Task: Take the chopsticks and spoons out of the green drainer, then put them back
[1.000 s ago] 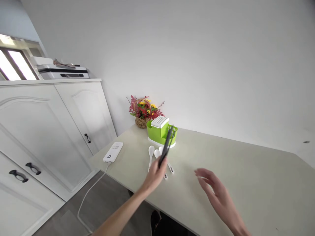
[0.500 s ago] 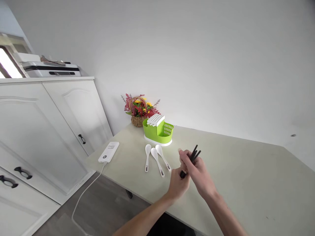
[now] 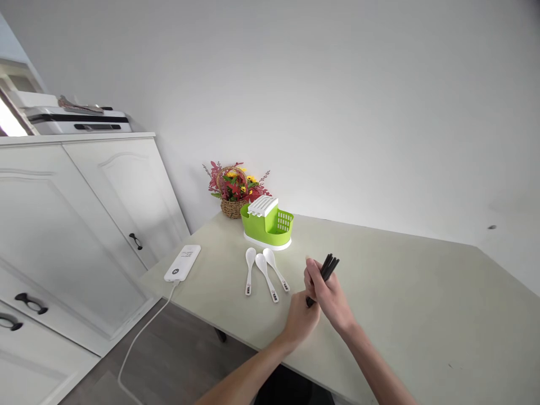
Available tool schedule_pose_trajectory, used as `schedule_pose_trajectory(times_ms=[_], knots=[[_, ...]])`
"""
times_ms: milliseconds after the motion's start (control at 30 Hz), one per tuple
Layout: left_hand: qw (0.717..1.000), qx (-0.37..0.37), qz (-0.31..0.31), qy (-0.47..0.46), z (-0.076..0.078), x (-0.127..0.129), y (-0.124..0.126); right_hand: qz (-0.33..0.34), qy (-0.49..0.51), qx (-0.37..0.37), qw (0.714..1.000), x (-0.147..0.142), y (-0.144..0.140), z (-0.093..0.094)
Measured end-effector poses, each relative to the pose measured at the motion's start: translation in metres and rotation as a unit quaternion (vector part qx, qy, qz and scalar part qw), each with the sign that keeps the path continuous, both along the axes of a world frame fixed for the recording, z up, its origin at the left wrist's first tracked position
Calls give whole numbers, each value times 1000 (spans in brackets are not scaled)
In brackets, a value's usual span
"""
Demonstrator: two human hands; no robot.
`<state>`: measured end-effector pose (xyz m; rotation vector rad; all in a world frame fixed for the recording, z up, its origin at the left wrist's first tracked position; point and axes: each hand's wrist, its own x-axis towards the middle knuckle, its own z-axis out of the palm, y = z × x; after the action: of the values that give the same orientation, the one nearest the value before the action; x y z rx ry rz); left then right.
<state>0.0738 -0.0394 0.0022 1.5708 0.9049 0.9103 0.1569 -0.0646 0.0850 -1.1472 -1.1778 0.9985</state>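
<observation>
A bundle of black chopsticks (image 3: 328,266) is gripped above the table, its upper ends poking out past my fingers. My right hand (image 3: 327,289) is wrapped round the upper part of the bundle. Lower down, my left hand (image 3: 302,318) closes round the bottom ends, touching the right hand; most of its fingers are hidden. To the left of my hands lie three white spoons (image 3: 262,263), fanned out with bowls pointing away from me. Behind them stands a green utensil caddy (image 3: 257,229) with a white slotted top and a white base.
A wicker basket of artificial flowers (image 3: 233,208) stands behind the caddy by the wall. A white power bank (image 3: 183,263) lies at the table's left edge, its cable (image 3: 143,332) hanging to the floor. White cabinets (image 3: 122,185) stand at the left.
The chopsticks' upper ends, spread before, now sit closer together in my right hand. Both hands still hold the bundle. The whole view has shifted slightly.
</observation>
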Motion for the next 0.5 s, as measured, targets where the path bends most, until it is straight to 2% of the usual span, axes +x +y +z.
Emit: schedule_pose_trajectory(times_ms=[67,200,333,500], knots=[[999,38,9,19,-2,0,0,-35,-49,-3,998,5,3,0],[997,52,3,54,-3,0,-8,-136,-176,-20,975,29,15,-9],[989,84,-21,118,-8,1,-22,-147,-209,-86,963,56,37,-37],[973,155,9,171,-23,3,-35,-161,-264,-152,939,68,62,-77]])
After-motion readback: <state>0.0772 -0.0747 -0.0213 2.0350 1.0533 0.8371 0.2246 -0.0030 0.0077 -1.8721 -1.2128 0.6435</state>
